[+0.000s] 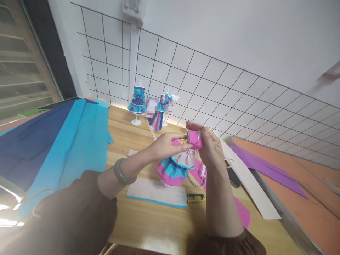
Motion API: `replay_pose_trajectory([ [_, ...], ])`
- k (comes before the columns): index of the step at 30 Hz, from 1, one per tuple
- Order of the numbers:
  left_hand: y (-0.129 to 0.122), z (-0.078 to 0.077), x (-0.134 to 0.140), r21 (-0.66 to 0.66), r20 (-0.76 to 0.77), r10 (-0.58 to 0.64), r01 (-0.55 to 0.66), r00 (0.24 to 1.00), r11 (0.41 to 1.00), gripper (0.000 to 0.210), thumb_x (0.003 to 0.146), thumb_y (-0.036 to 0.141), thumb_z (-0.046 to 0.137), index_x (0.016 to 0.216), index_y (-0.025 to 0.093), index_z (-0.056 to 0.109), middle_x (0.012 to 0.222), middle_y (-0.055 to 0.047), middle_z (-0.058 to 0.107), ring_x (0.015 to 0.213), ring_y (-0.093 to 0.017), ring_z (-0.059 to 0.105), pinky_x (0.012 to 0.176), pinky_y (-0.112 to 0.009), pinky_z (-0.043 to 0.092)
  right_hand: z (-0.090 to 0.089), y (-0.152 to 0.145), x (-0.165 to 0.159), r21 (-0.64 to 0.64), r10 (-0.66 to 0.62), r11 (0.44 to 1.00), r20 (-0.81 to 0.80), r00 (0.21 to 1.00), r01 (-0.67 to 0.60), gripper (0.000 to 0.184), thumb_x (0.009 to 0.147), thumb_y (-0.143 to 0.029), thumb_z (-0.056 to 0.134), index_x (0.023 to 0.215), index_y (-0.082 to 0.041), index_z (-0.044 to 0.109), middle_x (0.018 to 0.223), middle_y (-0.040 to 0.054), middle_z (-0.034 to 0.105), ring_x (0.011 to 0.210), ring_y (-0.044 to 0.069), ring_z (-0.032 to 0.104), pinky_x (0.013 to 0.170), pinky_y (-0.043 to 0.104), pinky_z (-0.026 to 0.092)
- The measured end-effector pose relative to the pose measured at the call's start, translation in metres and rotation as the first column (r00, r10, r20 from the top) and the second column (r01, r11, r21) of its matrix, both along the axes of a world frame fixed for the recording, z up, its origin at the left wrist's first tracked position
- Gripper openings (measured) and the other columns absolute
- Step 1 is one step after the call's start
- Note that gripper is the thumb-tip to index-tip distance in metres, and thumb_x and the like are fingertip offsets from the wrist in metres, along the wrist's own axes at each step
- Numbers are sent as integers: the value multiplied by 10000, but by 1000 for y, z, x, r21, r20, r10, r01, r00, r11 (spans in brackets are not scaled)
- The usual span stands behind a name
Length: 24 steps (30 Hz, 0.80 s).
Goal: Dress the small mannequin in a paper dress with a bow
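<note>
A small doll dress (177, 166) with pink, white and blue tiers stands over the wooden table, its skirt flaring toward me. My left hand (174, 143) pinches the pink bodice from the left, thumb in front and fingers behind. From the right, my right hand (211, 143) grips the same bodice, its fingers reaching over the top. Whatever stand or form is inside the dress is mostly hidden. Beside the skirt lies a pale ring-shaped stand base (196, 177). In front is a white strip with a blue edge (156, 193), and a yellow-and-black cutter (196, 198) touches its right end.
Miniature dresses on stands, one of them blue (137, 101), are at the back by a black wire grid (202, 67). Blue sheets (77, 138) cover the left side. White (252, 184) and purple (268, 170) strips lie right, near a dark object (234, 177).
</note>
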<state>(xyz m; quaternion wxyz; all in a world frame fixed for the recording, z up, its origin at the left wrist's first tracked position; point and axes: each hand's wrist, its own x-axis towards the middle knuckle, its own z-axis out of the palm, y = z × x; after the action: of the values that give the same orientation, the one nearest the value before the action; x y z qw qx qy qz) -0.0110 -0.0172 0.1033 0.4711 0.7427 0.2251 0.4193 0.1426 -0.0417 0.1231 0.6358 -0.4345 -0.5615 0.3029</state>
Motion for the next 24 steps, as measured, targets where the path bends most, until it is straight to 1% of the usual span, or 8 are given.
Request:
replay_pose_trajectory([
  [3,-3,4,-1,22,48,-59,58,997,998,339,789,380,588,1043,163,646,1079,-70,655,1030,-208,584,890,-333,453,1,-4,-5,11,88,996,23,996,-88,396,795,-548,534,1019,-253,674,1156,43,643,1142,223,538,955,415,425],
  [7,-6,7,-3,26,18,-72,72,997,997,337,734,305,656,1036,160,629,1039,-66,657,976,-198,592,830,-310,468,0,-5,-5,-10,142,990,22,990,-142,453,794,-564,524,1094,-246,644,1195,48,620,1153,219,530,979,417,407],
  [10,-6,5,-1,13,7,-98,98,995,995,320,724,271,662,1020,156,616,1027,-75,649,963,-192,590,813,-310,471,1,-5,-4,-41,158,986,-11,987,-159,508,797,-598,495,1132,-238,623,1199,67,617,1156,233,527,956,419,422],
  [13,-4,0,2,-32,71,-117,119,991,992,394,722,242,661,1097,160,574,1064,-98,629,996,-196,582,826,-318,473,1,-3,-3,-61,206,976,-83,975,-211,558,807,-641,428,1156,-244,606,1202,75,614,1161,244,525,916,424,446],
  [17,4,-8,3,-107,165,-61,80,984,991,623,716,222,671,1291,188,432,1115,-116,611,1047,-214,575,852,-338,476,0,5,4,-48,224,971,-146,964,-233,587,793,-684,385,1140,-267,608,1194,69,620,1133,247,547,897,440,452],
  [20,15,-15,2,-149,190,56,-27,980,988,750,708,261,687,1365,189,333,1097,-124,625,1067,-240,572,846,-355,483,-5,10,9,-126,175,974,-93,980,-186,530,751,-641,516,1116,-271,623,1179,59,630,1102,245,566,892,436,452],
  [22,23,-18,0,-172,183,118,-87,976,981,821,698,293,700,1395,190,279,1051,-122,648,1028,-246,595,838,-368,485,-9,12,10,-188,229,955,-20,973,-228,462,727,-545,625,1089,-258,642,1137,54,653,1061,233,588,897,417,447],
  [24,29,-21,-2,-194,181,135,-99,974,976,860,697,311,703,1412,193,238,1014,-116,665,971,-243,621,817,-375,490,-12,13,8,-247,315,922,35,948,-298,405,714,-471,676,1044,-237,670,1052,56,688,972,220,624,879,398,453],
])
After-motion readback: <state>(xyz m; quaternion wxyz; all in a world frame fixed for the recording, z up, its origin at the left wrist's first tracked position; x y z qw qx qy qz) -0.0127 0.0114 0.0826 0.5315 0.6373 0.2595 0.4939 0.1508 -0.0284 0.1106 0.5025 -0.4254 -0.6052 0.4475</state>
